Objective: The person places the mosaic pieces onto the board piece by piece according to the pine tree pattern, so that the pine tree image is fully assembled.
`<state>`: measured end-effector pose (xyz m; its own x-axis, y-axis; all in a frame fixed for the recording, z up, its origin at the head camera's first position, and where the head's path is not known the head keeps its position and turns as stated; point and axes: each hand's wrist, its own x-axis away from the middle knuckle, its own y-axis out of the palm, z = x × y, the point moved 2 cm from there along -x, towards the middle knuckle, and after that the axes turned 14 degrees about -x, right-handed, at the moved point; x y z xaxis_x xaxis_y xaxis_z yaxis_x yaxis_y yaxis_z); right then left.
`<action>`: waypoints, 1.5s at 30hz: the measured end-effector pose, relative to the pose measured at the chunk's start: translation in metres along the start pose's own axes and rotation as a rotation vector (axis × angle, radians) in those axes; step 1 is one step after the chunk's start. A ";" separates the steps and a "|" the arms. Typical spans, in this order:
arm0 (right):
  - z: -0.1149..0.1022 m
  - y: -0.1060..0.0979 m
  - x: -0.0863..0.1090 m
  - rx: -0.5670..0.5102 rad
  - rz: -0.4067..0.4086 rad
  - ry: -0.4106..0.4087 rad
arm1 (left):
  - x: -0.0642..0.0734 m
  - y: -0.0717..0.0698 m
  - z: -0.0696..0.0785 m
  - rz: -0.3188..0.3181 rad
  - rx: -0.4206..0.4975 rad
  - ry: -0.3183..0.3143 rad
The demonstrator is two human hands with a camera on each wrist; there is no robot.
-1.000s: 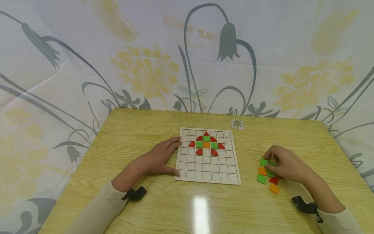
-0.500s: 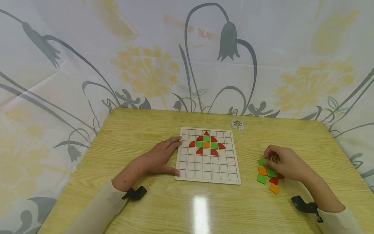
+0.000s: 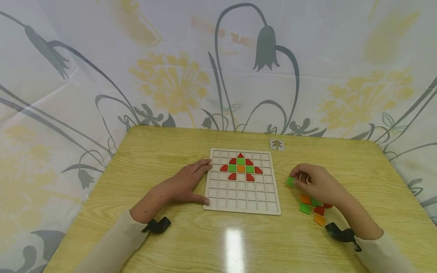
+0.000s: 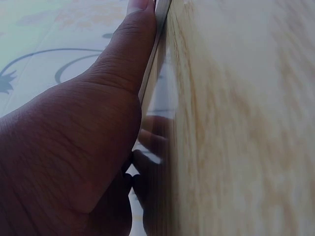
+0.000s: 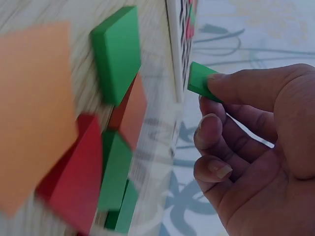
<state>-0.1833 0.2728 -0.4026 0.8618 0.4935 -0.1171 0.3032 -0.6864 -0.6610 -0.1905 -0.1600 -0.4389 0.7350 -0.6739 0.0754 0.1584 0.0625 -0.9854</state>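
Between thumb and fingertip my right hand [image 3: 318,183] pinches a small green square tile [image 3: 290,181]. In the right wrist view that green tile [image 5: 199,80] is raised beside the loose pieces, with the other fingers curled. My left hand [image 3: 180,185] lies at the left edge of a square wooden grid board [image 3: 249,194], fingertips and thumb touching its rim. In the left wrist view the thumb [image 4: 125,54] runs along that rim. Set in the board's upper cells is a tree-like figure of red rounded pieces [image 3: 258,170], a red triangle [image 3: 240,155], green squares [image 3: 249,169] and an orange square [image 3: 241,168].
Loose tiles lie right of the board: an orange one [image 3: 319,220], a green one [image 3: 305,208], a red one [image 3: 319,211] and others partly under the right hand. A small card with a printed tree pattern [image 3: 276,144] lies beyond the board. Patterned cloth [image 3: 191,68] hangs behind the table.
My right hand has moved left from the loose tiles toward the board, carrying a green tile off the top of the pile. The left hand has stayed on the board's edge.
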 end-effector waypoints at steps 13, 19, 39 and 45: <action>-0.020 0.029 -0.031 -0.085 -0.013 -0.026 | 0.001 0.001 0.000 0.011 0.010 0.011; -0.027 0.039 -0.044 -0.093 -0.021 -0.030 | 0.001 0.002 0.000 0.009 0.009 0.011; -0.040 0.064 -0.075 -0.118 -0.061 -0.075 | 0.000 0.001 -0.001 0.003 0.009 0.006; -0.042 0.073 -0.081 -0.122 -0.063 -0.053 | 0.000 0.001 -0.002 -0.003 0.002 0.006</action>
<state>-0.2141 0.1604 -0.4102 0.8177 0.5630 -0.1195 0.4060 -0.7114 -0.5737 -0.1912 -0.1612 -0.4405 0.7307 -0.6783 0.0771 0.1615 0.0619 -0.9849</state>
